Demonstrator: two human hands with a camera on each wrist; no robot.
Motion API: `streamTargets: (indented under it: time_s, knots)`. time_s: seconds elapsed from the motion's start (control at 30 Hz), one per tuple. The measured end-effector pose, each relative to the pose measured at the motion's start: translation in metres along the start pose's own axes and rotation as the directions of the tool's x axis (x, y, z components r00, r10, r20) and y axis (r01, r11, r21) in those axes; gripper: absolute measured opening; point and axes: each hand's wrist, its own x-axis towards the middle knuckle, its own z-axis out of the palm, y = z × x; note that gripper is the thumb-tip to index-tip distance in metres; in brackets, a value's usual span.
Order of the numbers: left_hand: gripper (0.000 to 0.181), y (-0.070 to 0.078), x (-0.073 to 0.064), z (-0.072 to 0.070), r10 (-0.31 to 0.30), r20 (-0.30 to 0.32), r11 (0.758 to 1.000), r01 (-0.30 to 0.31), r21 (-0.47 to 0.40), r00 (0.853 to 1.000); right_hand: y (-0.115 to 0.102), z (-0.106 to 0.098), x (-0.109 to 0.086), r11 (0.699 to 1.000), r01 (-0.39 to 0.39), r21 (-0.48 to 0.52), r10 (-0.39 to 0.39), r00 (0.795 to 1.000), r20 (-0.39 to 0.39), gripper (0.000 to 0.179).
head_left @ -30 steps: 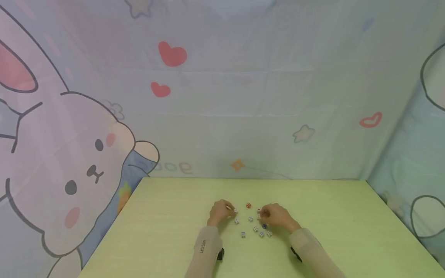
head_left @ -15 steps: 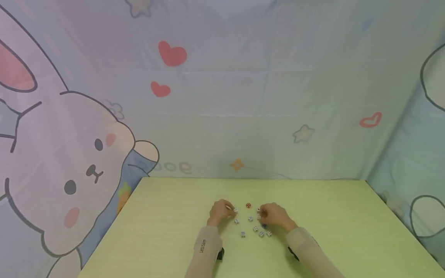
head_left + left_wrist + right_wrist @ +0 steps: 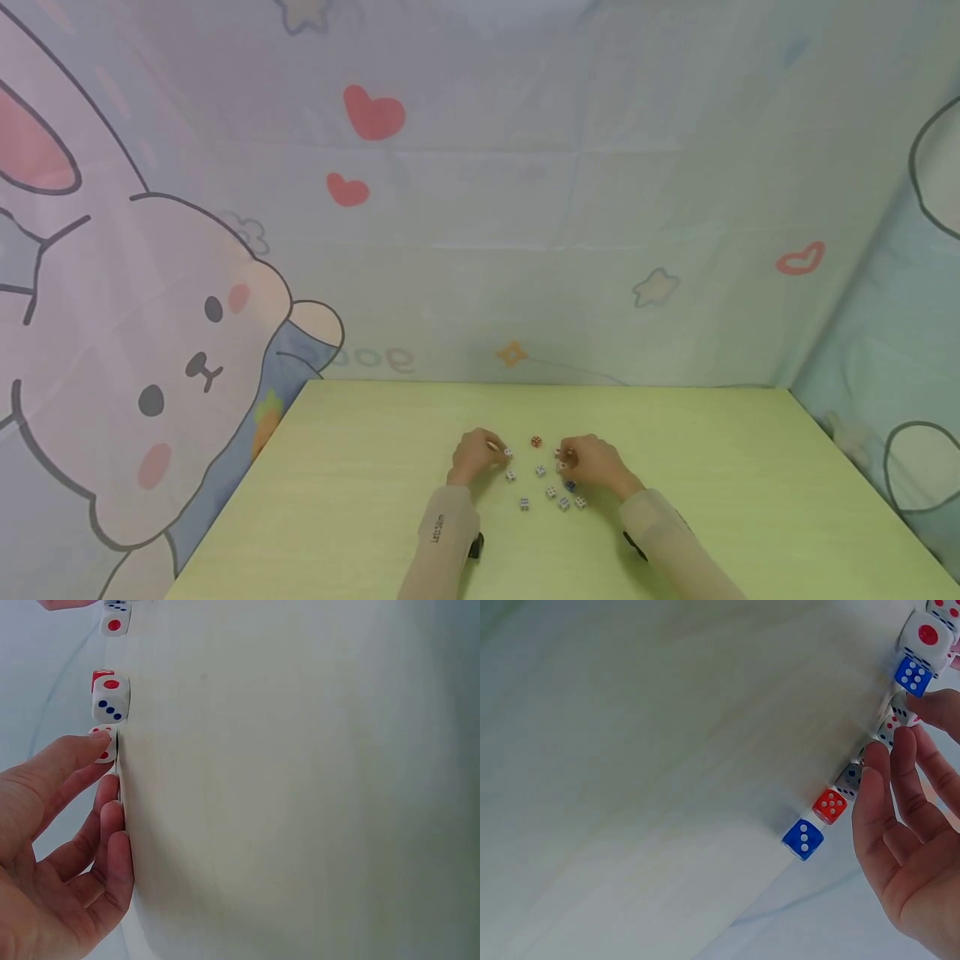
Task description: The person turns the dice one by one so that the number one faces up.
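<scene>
My left hand [image 3: 477,456] is at the left side of a loose group of dice on the table. Its thumb and a finger pinch a white die [image 3: 109,747] with red pips, low at the tabletop. Across the group, my right hand [image 3: 597,462] pinches another white die [image 3: 901,709] between thumb and finger, its other fingers loosely bent. Close to the right thumb lies a blue die [image 3: 913,676], with a larger-looking white die [image 3: 927,635] showing one red pip beyond it. A red die [image 3: 536,442] stands farthest back, between both hands.
Several white dice lie between and in front of the hands, among them one die [image 3: 524,504] nearest the front left. A red die [image 3: 830,805] and a blue die [image 3: 803,839] sit beside the right fingers. Behind the pale yellow-green table [image 3: 360,467] hangs a printed cloth [image 3: 480,275].
My right hand has shifted slightly left, toward the dice. The left hand keeps its place and its pinch, and the loose dice lie as before.
</scene>
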Motion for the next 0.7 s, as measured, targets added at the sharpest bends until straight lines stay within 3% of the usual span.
streamTargets:
  time_s: [0.53,0.7]
  knots:
    - [0.015,0.0006,0.001,-0.0008,-0.019,-0.011,1.0,0.019,0.005,1.0,0.0002,-0.0002,0.0034,1.0,-0.006,0.011,0.006,1.0,-0.002,0.01]
    - [0.015,0.0007,0.0009,-0.0002,-0.014,-0.006,1.0,0.014,-0.006,1.0,-0.0026,-0.0038,0.0088,0.999,0.032,0.043,-0.03,0.999,-0.028,0.008]
